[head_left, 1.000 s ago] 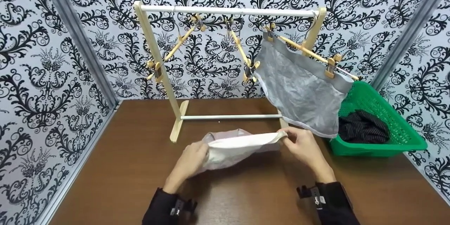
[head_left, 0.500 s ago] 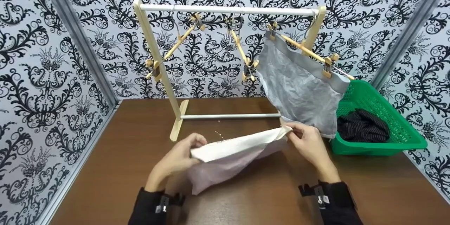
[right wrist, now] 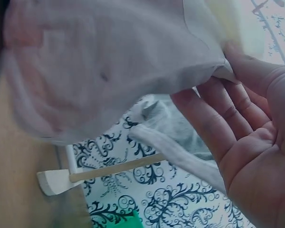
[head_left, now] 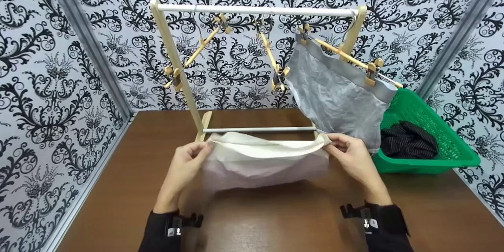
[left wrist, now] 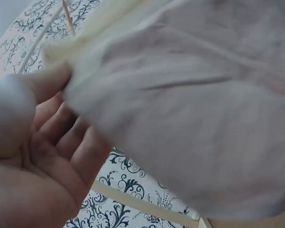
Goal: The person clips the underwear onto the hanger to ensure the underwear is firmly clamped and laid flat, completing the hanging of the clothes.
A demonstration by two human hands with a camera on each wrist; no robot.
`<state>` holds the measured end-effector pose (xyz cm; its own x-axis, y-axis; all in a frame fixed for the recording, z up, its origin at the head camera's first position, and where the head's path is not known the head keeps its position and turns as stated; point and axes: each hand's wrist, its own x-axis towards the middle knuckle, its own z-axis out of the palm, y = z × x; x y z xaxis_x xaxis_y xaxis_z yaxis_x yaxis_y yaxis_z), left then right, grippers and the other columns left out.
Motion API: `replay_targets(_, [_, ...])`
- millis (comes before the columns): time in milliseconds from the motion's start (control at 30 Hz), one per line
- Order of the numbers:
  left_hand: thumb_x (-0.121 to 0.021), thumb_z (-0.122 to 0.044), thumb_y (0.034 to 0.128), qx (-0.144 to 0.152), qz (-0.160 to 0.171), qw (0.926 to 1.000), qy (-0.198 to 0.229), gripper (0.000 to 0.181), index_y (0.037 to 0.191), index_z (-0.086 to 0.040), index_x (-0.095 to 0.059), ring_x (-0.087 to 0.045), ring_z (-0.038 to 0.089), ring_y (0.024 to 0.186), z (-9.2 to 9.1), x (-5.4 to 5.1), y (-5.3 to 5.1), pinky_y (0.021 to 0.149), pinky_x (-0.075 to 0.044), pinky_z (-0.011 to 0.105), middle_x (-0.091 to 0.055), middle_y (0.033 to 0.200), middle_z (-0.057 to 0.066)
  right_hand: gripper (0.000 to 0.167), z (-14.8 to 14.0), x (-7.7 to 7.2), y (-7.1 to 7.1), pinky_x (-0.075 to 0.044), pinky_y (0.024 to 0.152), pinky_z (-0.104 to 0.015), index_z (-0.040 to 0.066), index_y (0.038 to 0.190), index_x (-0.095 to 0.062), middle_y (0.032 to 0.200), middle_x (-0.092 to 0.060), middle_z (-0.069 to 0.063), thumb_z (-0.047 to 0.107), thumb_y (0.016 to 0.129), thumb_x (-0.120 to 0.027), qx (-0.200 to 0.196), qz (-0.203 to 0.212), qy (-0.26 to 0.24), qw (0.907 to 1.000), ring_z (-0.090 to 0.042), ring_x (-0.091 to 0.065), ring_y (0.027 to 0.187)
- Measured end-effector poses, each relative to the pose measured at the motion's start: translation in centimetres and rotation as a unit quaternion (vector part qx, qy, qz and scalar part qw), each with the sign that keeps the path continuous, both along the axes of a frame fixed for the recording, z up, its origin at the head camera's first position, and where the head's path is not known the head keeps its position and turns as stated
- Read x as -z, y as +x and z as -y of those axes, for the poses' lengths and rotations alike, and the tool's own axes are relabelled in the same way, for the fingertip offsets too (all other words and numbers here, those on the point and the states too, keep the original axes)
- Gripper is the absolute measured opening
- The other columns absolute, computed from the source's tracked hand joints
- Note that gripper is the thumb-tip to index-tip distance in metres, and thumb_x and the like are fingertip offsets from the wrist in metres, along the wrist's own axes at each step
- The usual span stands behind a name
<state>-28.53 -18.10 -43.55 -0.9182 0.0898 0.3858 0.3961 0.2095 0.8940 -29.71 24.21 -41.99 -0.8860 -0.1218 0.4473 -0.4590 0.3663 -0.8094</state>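
Note:
A pale pink cloth garment [head_left: 267, 171] with a white waistband is stretched between both hands above the brown table. The left hand [head_left: 185, 167] pinches its left top corner, thumb against fingers; the left wrist view shows this hand [left wrist: 52, 142] at the edge of the cloth [left wrist: 190, 114]. At the opposite corner, the right hand [head_left: 354, 161] pinches the waistband. In the right wrist view the right hand [right wrist: 247, 123] has thumb and fingers on the cloth's corner [right wrist: 223, 71]. The waistband gapes a little between the hands.
Behind the cloth stands a wooden rack with a white top bar [head_left: 252, 10]. Two bare clip hangers [head_left: 201, 49] [head_left: 268, 53] hang there, and a third holds a grey garment [head_left: 338, 90]. At right, a green basket [head_left: 429, 166] contains dark striped cloth [head_left: 409, 140].
The left hand has shifted from the cloth's left side, outward and then up, regripping its corner. The cloth is spread wider and more level. The right hand has moved slightly right.

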Motion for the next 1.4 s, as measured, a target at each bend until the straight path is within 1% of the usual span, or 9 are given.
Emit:
replay_targets(300, [-0.068,-0.002,0.0957,-0.042,0.041,0.9983,0.005,0.010,0.097,0.002,-0.076,-0.043,0.007,0.050,0.2,-2.4,1.4,0.046,-0.031,0.018,-0.063,0.066,0.004,0.027,0.0,-2.3,1.2,-0.057,0.058,-0.028,-0.012,0.118,-0.066,0.094,-0.075,-0.011,0.003,0.095,-0.070,-0.020,0.097,-0.060,0.9933,-0.015,-0.069,0.069])
replay_targets(467, [-0.068,-0.009,0.0975,-0.031,0.070,0.9970,-0.014,0.014,0.102,0.001,-0.076,-0.045,0.008,0.048,0.5,-5.2,2.3,0.044,-0.034,0.019,-0.065,0.066,0.006,0.033,-0.6,-4.8,2.0,-0.059,0.055,-0.034,-0.011,0.123,-0.063,0.094,-0.075,-0.013,0.008,0.097,-0.069,-0.058,0.147,-0.064,0.9853,-0.020,-0.067,0.062])
replay_targets(600, [-0.067,-0.015,0.0986,-0.010,0.120,0.9926,-0.012,0.022,0.105,0.005,-0.073,-0.053,0.010,0.050,0.9,-6.2,1.4,0.045,-0.046,0.022,-0.069,0.073,0.009,0.032,0.0,-5.4,0.7,-0.059,0.056,-0.034,-0.010,0.121,-0.064,0.096,-0.075,-0.012,0.010,0.096,-0.070,-0.070,0.163,-0.030,0.9837,-0.017,-0.068,0.071])
replay_targets(767, [-0.068,-0.017,0.0979,-0.013,0.203,0.9783,-0.041,0.023,0.101,0.005,-0.072,-0.057,0.013,0.060,1.5,-3.8,-1.5,0.052,-0.051,0.025,-0.068,0.082,0.010,0.027,1.8,-2.1,-2.6,-0.061,0.060,-0.041,-0.011,0.117,-0.066,0.097,-0.073,-0.016,0.004,0.095,-0.068,-0.081,0.185,0.032,0.9789,-0.018,-0.068,0.074])
replay_targets(900, [-0.068,-0.018,0.0967,-0.036,0.222,0.9684,-0.108,0.019,0.094,0.001,-0.073,-0.056,0.015,0.068,1.0,-0.8,-3.8,0.058,-0.049,0.026,-0.063,0.085,0.008,0.024,3.1,1.5,-5.2,-0.060,0.057,-0.040,-0.008,0.114,-0.069,0.094,-0.073,-0.014,0.003,0.093,-0.069,-0.055,0.209,0.076,0.9734,-0.017,-0.066,0.073])
replay_targets(1067, [-0.069,-0.020,0.0948,-0.096,0.168,0.9615,-0.195,0.020,0.091,-0.001,-0.075,-0.062,0.025,0.070,-0.5,1.2,-6.1,0.060,-0.051,0.036,-0.066,0.083,0.012,0.017,4.3,3.8,-8.3,-0.055,0.049,-0.030,-0.003,0.106,-0.073,0.080,-0.071,-0.006,0.007,0.092,-0.070,0.012,0.185,0.128,0.9742,-0.014,-0.060,0.061])
replay_targets(1233, [-0.065,-0.030,0.0961,-0.178,0.105,0.9224,-0.326,0.028,0.099,-0.002,-0.071,-0.068,0.043,0.091,-1.5,1.4,-7.7,0.077,-0.052,0.056,-0.071,0.099,0.022,0.024,5.2,4.5,-9.9,-0.055,0.076,-0.044,-0.003,0.110,-0.071,0.086,-0.073,-0.013,0.011,0.090,-0.075,0.081,0.060,0.223,0.9696,-0.030,-0.069,0.076])
replay_targets(1300, [-0.067,-0.026,0.0943,-0.145,0.092,0.9151,-0.365,0.031,0.109,0.001,-0.066,-0.066,0.045,0.098,-2.0,1.6,-7.4,0.081,-0.053,0.058,-0.068,0.107,0.026,0.028,5.7,4.6,-9.4,-0.051,0.085,-0.053,-0.002,0.112,-0.069,0.098,-0.074,-0.017,0.008,0.087,-0.076,0.079,0.010,0.273,0.9588,-0.038,-0.069,0.092])
replay_targets(1400, [-0.075,-0.025,0.0881,-0.028,0.067,0.9039,-0.422,0.054,0.127,0.008,-0.057,-0.058,0.046,0.115,-2.4,2.3,-6.1,0.097,-0.049,0.057,-0.059,0.125,0.030,0.036,6.3,4.6,-8.0,-0.052,0.088,-0.054,-0.004,0.117,-0.068,0.109,-0.072,-0.020,0.007,0.084,-0.079,-0.002,-0.019,0.331,0.9435,-0.039,-0.067,0.097])
